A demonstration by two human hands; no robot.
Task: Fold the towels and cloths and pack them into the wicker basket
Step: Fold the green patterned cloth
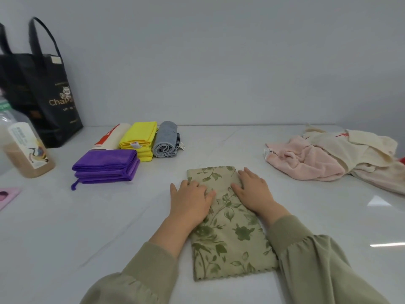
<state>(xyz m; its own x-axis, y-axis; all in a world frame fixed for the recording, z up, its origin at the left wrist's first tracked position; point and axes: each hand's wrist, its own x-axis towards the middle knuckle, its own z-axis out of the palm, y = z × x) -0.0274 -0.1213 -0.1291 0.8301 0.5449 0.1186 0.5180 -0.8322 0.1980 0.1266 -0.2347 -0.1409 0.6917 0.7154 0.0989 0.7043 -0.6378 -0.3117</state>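
A green floral cloth lies folded into a long strip on the white table, running away from me. My left hand presses flat on its left edge and my right hand presses flat on its right side, both near the far half. At the back left sit folded cloths: a purple stack, a yellow stack, a rolled grey towel and a cream cloth with red print. At the right lies an unfolded heap: a pink towel and cream cloths. No wicker basket is in view.
A black tote bag stands against the wall at the far left. In front of it is a clear bottle of brownish liquid. A pink object pokes in at the left edge. White table surface spreads around the cloth.
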